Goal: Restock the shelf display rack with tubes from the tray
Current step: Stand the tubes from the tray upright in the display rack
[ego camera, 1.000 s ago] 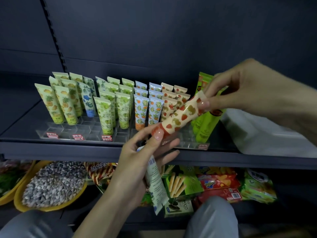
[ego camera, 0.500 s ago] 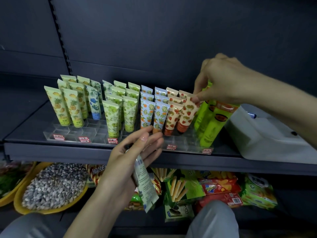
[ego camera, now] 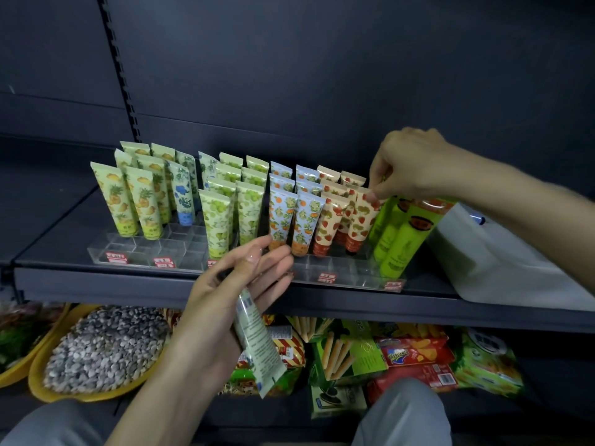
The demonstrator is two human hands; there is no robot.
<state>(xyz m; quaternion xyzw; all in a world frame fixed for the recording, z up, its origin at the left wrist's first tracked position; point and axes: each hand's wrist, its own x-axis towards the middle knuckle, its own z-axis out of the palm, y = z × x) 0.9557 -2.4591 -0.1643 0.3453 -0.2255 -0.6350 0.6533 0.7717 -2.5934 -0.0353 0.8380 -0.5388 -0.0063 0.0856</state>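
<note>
Right hand (ego camera: 409, 165), centre right of the frame, pinched the top edge of a strawberry tube (ego camera: 360, 220) that stood cap-down in the clear rack (ego camera: 341, 275), just beside the green tubes (ego camera: 399, 246). Left hand (ego camera: 231, 300), lower centre, pressed a pale tube (ego camera: 257, 342) against its nearly straight fingers with the thumb. A white tray (ego camera: 502, 268) sat at the right edge.

A dark shelf (ego camera: 61, 223) carries a clear display rack (ego camera: 180, 247), with a white tray (ego camera: 515, 272) just beside it at three o'clock.
</note>
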